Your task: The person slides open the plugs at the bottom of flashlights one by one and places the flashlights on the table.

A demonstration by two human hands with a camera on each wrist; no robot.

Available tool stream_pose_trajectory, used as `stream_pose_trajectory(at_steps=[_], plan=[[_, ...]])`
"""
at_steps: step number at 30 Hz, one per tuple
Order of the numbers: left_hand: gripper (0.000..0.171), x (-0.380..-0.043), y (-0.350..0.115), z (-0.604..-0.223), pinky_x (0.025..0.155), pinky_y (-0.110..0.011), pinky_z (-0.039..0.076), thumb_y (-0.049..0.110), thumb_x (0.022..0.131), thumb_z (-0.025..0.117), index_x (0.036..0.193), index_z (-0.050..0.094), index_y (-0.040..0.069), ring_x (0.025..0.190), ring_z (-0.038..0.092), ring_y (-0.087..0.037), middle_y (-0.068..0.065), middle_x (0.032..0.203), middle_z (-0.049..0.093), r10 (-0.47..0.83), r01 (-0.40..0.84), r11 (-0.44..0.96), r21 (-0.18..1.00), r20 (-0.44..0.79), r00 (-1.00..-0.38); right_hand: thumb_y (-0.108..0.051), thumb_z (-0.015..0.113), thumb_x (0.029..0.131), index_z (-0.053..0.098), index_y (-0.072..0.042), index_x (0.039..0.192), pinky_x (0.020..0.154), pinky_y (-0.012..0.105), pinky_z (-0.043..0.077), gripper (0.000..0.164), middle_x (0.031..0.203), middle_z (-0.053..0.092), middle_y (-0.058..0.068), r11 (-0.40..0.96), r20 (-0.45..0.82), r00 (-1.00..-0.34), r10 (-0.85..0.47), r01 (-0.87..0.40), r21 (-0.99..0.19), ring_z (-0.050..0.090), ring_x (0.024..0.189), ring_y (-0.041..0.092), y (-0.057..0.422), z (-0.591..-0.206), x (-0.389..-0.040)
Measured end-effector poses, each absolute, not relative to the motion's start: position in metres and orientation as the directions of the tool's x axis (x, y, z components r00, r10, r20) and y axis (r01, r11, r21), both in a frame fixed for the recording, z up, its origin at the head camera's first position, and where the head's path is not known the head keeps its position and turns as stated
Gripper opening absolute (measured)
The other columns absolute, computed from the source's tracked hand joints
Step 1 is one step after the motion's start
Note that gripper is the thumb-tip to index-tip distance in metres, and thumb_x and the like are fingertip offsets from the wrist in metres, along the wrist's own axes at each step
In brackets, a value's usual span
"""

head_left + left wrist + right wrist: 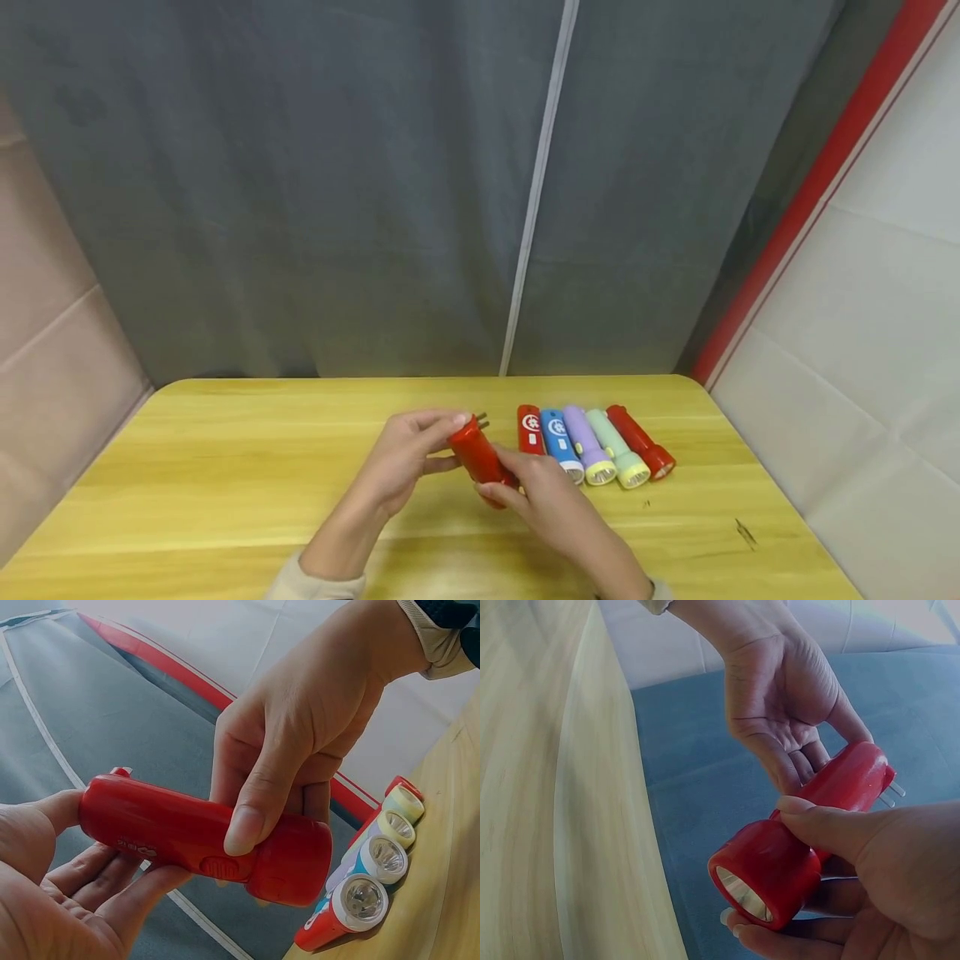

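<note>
Holding one red torch (477, 454) up off the table (262, 467), between both hands and near the left end of the row. Slanting along its long axis in the head view: tail toward far left, lamp end toward near right, lens (741, 892) in sight only from the right wrist.

Pinching the tail with the left hand (405, 450), thumb on the end, index fingertip against the body, other fingers loosely bent. Gripping the neck with the right hand (536, 492), thumb across it, fingers curled beneath the lamp end.

Counting two metal prongs (898, 788), jutting side by side from the tail at an angle to the body.

Counting five more lying in a row at right: emblem-marked red (529, 429), blue (561, 442), lilac (587, 442), green (617, 448), plain red (640, 442). Pointing all five lamp ends toward the near side. Showing two white rims, two yellow, one red. Making six torches altogether, three of them red.
</note>
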State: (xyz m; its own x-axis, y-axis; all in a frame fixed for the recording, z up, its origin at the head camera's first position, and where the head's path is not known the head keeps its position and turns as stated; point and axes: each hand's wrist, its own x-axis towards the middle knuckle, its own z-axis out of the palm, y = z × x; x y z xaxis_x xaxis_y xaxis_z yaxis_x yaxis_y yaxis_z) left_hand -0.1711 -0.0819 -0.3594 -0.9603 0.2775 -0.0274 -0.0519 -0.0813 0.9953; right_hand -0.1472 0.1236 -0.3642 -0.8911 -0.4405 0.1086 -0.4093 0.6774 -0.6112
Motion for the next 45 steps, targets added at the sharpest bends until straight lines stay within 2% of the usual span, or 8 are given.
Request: stream_pose_trajectory(at_steps=[45], plan=[[0.04, -0.1715, -0.079, -0.3597, 0.089, -0.046, 0.062, 0.03, 0.095, 0.071, 0.116, 0.072, -0.004, 0.099, 0.073, -0.023, -0.015, 0.118, 0.074, 0.228, -0.08, -0.035, 0.996, -0.07, -0.971, -0.031, 0.072, 0.093, 0.07, -0.011, 0.117, 0.077, 0.029, 0.06, 0.031, 0.097, 0.076, 0.001, 0.701, 0.119, -0.886, -0.449, -0.431, -0.568, 0.062, 0.079, 0.007, 0.1195, -0.3682, -0.1459]])
